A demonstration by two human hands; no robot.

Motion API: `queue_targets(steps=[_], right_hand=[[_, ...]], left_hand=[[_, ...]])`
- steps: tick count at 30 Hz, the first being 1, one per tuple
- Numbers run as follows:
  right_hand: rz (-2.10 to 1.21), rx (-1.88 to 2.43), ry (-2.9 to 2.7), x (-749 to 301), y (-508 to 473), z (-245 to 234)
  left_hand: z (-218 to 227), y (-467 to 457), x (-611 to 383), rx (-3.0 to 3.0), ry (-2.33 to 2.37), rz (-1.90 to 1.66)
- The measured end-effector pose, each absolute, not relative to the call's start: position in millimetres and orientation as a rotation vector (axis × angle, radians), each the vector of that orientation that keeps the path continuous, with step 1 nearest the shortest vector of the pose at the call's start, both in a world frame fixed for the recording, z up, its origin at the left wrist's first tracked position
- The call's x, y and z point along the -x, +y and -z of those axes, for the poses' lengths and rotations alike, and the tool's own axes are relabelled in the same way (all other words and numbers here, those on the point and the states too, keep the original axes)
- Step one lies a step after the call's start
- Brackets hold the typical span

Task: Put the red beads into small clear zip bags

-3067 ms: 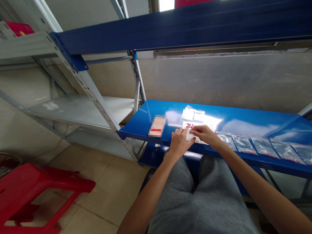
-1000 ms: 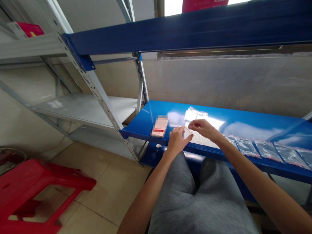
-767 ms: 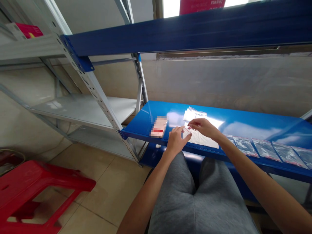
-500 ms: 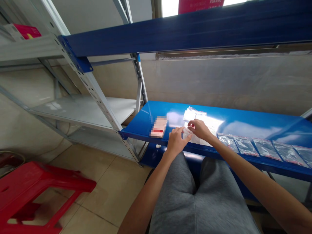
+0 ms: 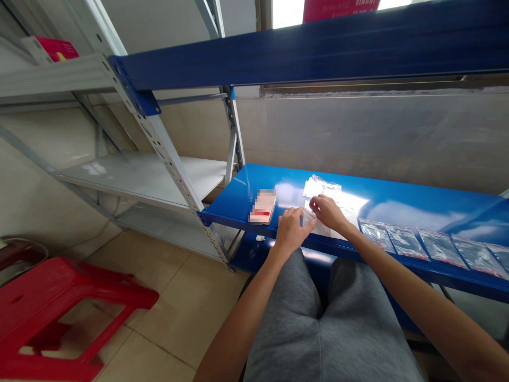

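A clear zip bag [image 5: 309, 215] lies at the front of the blue shelf [image 5: 382, 191], between my two hands. My left hand [image 5: 291, 228] grips its left edge, thumb and fingers curved around it. Over the bag's top, my right hand [image 5: 326, 211] is closed in a pinch; what its fingertips hold is hidden. White paper and bags [image 5: 349, 204] spread under and beside my right hand. Just behind lie small zip bags with white contents [image 5: 314, 185]. To the right, several clear zip bags [image 5: 407, 241] form a row along the front edge.
A pinkish stack or box with a red mark [image 5: 262, 207] sits left of my hands. A blue beam [image 5: 278, 55] crosses above the shelf, joined to a grey upright [image 5: 167, 151]. On the floor at left stands a red plastic stool [image 5: 75, 297].
The view has shifted slightly, so the scene sits a little further right. My right hand has moved slightly at the bag's top; my left hand keeps its hold.
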State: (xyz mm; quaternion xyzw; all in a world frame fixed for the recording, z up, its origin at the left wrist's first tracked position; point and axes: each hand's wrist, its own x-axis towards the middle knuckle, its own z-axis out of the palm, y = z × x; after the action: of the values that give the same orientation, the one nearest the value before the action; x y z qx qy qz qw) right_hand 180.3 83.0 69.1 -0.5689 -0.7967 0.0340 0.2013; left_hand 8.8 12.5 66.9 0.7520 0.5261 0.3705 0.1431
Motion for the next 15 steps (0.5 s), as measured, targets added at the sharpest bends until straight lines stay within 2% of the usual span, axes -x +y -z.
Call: queue_targets(steps=[6, 9, 12, 15], right_hand=[[-0.738, 1.251, -2.040, -182, 61, -98], [-0.929, 1.163, -2.067, -182, 51, -106], [-0.821, 1.225, -2.079, -185, 53, -104], [-0.463, 1.401, -2.086, -193, 64, -93]], left_hand=[[-65, 13, -8, -2.173, 1.504, -1.070], [-65, 14, -8, -2.169, 1.476, -1.094], [-65, 13, -8, -2.169, 1.468, -1.106], [-65, 13, -9, -2.168, 1.480, -1.100]])
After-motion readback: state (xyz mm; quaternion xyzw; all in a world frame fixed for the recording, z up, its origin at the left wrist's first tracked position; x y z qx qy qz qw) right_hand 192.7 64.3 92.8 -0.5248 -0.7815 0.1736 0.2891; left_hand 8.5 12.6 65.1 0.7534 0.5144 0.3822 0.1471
